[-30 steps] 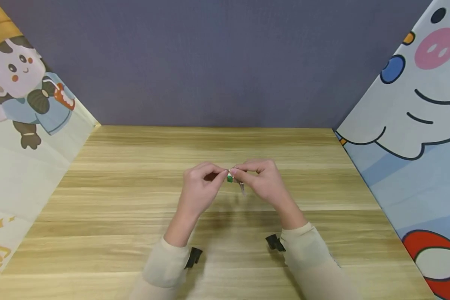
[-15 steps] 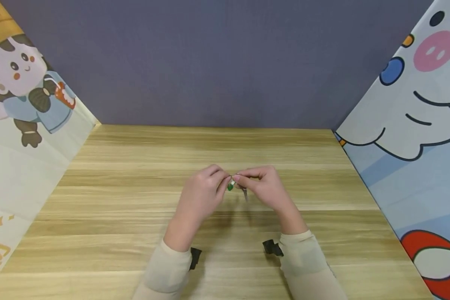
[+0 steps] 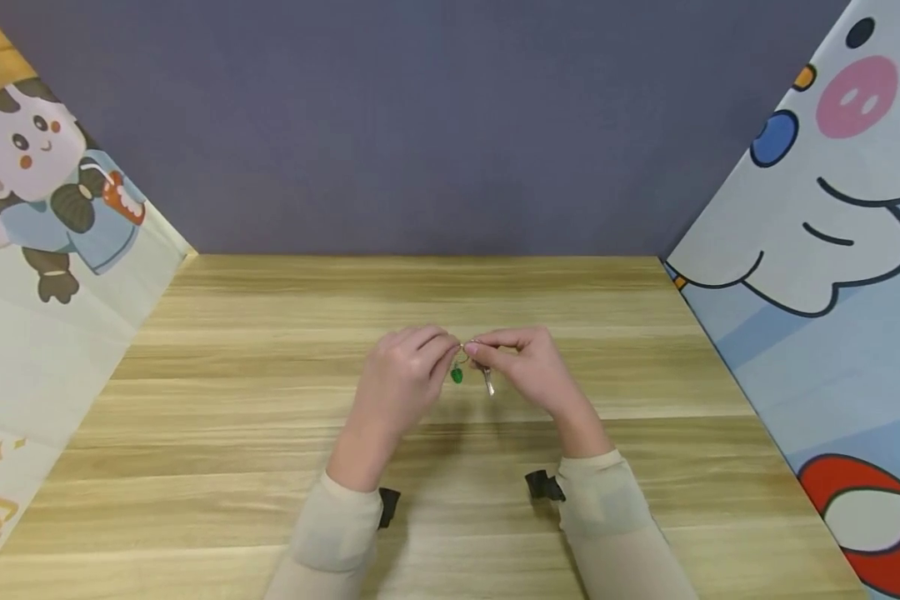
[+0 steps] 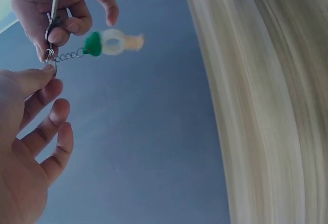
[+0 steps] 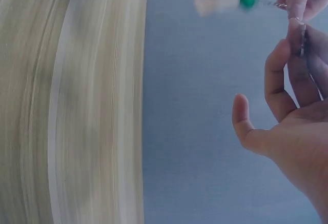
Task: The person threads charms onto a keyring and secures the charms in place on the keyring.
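My left hand (image 3: 401,375) pinches a metal key ring (image 4: 49,56) between thumb and index finger, its other fingers loosely bent. From the ring a short chain (image 4: 68,56) leads to a charm with a green top (image 4: 93,44), a white ring-shaped middle and a peach-coloured end; in the head view its green part (image 3: 457,375) hangs below the fingers. My right hand (image 3: 528,367) meets the left at the ring, pinching a silver key (image 3: 488,382) near its head with thumb and index finger. The key's shaft hangs down. Fingertips partly hide the ring.
Both hands are raised over a wood-grain table (image 3: 270,467). A plain grey-blue panel (image 3: 435,125) stands behind it, and printed cartoon panels flank the left (image 3: 82,350) and right (image 3: 832,375). Dark wrist mounts (image 3: 543,486) show at the cuffs.
Both hands stay together at mid-table with small shifts. The left hand has turned so more of its back shows. The green charm now hangs lower, clear of the fingers.
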{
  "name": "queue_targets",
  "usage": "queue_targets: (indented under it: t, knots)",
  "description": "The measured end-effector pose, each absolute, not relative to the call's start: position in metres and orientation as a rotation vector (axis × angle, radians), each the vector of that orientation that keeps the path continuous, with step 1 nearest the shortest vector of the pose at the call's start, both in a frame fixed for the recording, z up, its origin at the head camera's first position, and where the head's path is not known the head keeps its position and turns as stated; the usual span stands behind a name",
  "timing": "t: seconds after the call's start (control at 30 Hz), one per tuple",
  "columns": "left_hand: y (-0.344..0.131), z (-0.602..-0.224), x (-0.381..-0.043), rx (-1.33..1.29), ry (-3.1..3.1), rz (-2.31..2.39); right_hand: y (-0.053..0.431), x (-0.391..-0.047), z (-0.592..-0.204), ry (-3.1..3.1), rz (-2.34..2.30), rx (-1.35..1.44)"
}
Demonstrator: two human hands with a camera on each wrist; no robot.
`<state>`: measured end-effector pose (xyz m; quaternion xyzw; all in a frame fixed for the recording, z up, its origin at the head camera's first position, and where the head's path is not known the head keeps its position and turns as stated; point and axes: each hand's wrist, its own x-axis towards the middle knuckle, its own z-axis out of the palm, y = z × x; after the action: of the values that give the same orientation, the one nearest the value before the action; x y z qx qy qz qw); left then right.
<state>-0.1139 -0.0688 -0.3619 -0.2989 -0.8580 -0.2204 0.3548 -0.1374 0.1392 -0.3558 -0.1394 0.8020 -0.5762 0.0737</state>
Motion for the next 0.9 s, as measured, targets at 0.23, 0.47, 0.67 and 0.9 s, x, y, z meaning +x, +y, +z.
queue_targets:
  t: [0.23,0.47,0.67,0.9]
  knots:
    - [-0.071,-0.355,-0.122,-0.797,-2.188,-0.546,0.139,-0.141,-0.357,2.43,-1.774,-0.418]
    - [-0.069,-0.351,-0.125,-0.777,-2.183,-0.546,0.138,-0.141,-0.357,2.431,-1.831,-0.401]
    - [-0.065,-0.349,-0.127,-0.741,-2.162,-0.588,0.134,-0.141,-0.359,2.398,-1.983,-0.446]
    - [-0.063,-0.351,-0.126,-0.693,-2.173,-0.639,0.13,-0.14,-0.363,2.427,-2.06,-0.463]
